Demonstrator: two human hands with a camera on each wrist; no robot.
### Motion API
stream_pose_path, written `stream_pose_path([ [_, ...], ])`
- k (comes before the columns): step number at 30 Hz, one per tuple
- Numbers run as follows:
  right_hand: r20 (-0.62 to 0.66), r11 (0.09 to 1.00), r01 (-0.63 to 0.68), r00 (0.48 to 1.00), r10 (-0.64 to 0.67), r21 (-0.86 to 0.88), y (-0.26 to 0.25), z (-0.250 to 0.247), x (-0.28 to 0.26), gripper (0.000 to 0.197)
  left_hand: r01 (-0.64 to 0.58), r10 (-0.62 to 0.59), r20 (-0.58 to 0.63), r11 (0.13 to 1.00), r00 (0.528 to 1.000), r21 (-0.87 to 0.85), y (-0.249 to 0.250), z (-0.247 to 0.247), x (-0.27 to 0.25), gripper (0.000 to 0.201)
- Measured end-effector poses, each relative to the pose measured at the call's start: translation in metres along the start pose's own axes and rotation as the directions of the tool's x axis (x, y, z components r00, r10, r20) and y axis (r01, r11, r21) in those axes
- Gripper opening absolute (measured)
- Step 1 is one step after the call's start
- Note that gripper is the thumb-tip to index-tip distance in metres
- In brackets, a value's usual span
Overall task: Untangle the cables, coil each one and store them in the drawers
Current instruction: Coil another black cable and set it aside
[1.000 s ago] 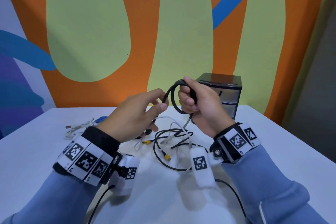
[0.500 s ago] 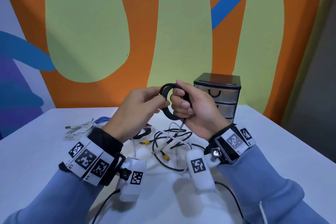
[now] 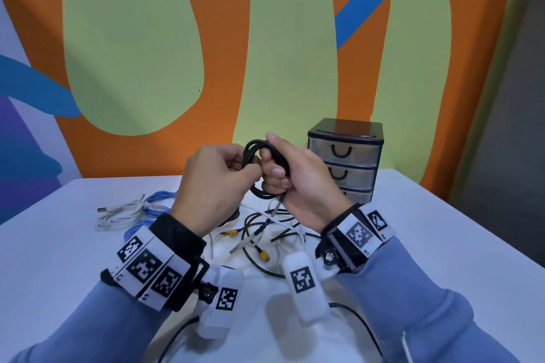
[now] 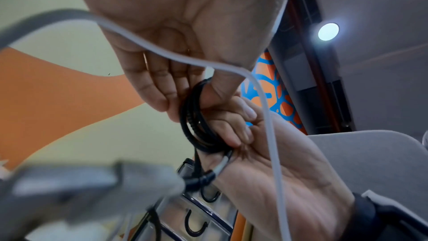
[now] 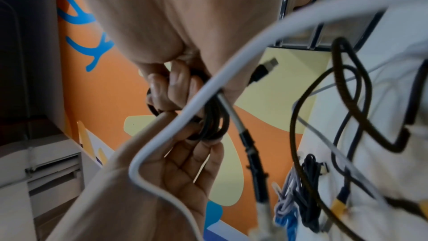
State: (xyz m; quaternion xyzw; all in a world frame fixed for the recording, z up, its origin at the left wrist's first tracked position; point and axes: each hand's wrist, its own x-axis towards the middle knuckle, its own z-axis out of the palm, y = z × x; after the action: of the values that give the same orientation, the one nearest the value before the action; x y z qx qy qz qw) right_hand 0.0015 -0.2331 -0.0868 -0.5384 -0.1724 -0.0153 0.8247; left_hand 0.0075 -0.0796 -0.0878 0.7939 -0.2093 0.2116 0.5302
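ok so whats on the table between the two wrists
In the head view, a tangle of loose cables lies on the white table between the wrists, black and white strands with yellow-tipped plugs, under the black coil both hands hold.

- Black cable (image 3: 256,153): wound into small tight coil, several loops, held up above table w/ both hands; one end w/ silver plug hangs down below coil.
- Tangle of loose cables (image 3: 265,233) on table under the coil: black braided one w/ yellow-tipped ends, thin white ones crossing it.
- White cable (image 3: 118,215) + blue cable (image 3: 156,203) bunched together, left of tangle.
- Drawers (image 3: 345,159): small black-framed unit, three clear drawers w/ black handles, all closed, far right of cables.
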Motion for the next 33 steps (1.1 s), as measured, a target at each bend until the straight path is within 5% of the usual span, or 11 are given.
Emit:
stream_pose_path([
  [6,-0.108,0.985,0.163,0.98,-0.168,-0.057,0.001,-0.003,0.003,0.04,0.012,-0.013,-0.016,0.999,1.0,-0.048,0.004,0.0,-0.001,0.011],
  [9,-0.12,0.971,0.222,0.965,-0.232,-0.095,0.001,-0.008,0.005,0.026,0.017,-0.019,-0.016,0.993,1.0,-0.115,0.006,-0.001,-0.001,0.007],
  [14,-0.19,0.92,0.292,0.919,-0.345,-0.26,0.003,-0.01,0.008,0.026,0.008,-0.014,-0.02,0.961,1.0,-0.276,0.006,0.003,-0.002,0.022],
  [17,-0.232,0.929,0.266,0.916,-0.326,-0.258,0.002,-0.011,0.007,0.026,0.004,0.004,0.022,0.935,1.0,-0.355,0.007,0.006,-0.002,0.042],
  [22,-0.242,0.969,0.188,0.944,-0.222,-0.158,0.003,-0.009,0.007,0.023,0.003,0.031,0.064,0.879,0.997,-0.476,0.005,0.009,-0.001,0.049],
  [28,-0.226,0.989,0.141,0.963,-0.149,-0.047,0.002,-0.007,0.008,0.022,0.136,-0.031,0.153,0.653,0.988,-0.745,0.007,0.014,-0.002,0.058],
  [33,-0.164,0.991,0.085,0.984,-0.068,0.105,-0.001,-0.006,0.007,0.029,0.246,-0.064,0.239,0.361,0.969,-0.9,0.013,0.017,-0.003,0.059],
])
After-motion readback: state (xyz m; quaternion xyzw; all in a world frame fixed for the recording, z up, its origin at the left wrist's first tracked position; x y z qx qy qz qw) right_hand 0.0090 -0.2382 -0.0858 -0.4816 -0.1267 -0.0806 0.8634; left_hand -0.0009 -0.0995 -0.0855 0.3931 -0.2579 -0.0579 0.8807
